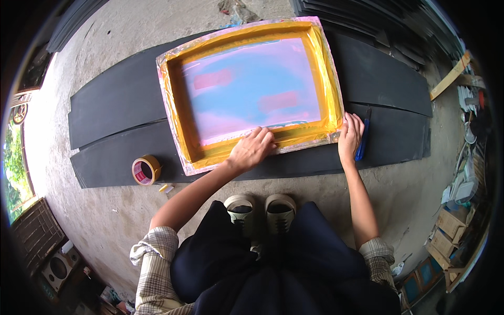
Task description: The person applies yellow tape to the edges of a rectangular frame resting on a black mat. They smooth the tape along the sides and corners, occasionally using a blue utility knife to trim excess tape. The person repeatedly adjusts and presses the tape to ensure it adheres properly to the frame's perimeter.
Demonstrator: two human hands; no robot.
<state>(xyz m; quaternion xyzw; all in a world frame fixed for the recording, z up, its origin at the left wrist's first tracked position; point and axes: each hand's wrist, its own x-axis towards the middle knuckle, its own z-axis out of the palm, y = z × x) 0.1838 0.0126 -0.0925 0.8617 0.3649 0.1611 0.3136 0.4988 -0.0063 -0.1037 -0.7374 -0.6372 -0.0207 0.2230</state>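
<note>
A screen printing frame (336, 89) lies tilted a little on dark sheets, its inner walls lined with glossy yellow-brown tape. The mesh (252, 79) inside is blue and pink, with two darker pink patches. My left hand (253, 149) lies over the near rail, its fingers bent together on the taped inner edge; the thumb is hard to make out. At the near right corner my right hand (350, 136) is closed on the frame, fingers along its outer side. Just right of that hand lies a blue utility knife (362, 139).
Long black sheets (115, 100) cover the concrete floor beneath the frame. A roll of brown tape (146, 169) stands at their near left edge, beside small yellow and white scraps (166, 188). Dark boards are stacked far right. A wooden strip (450, 76) and clutter line the right side.
</note>
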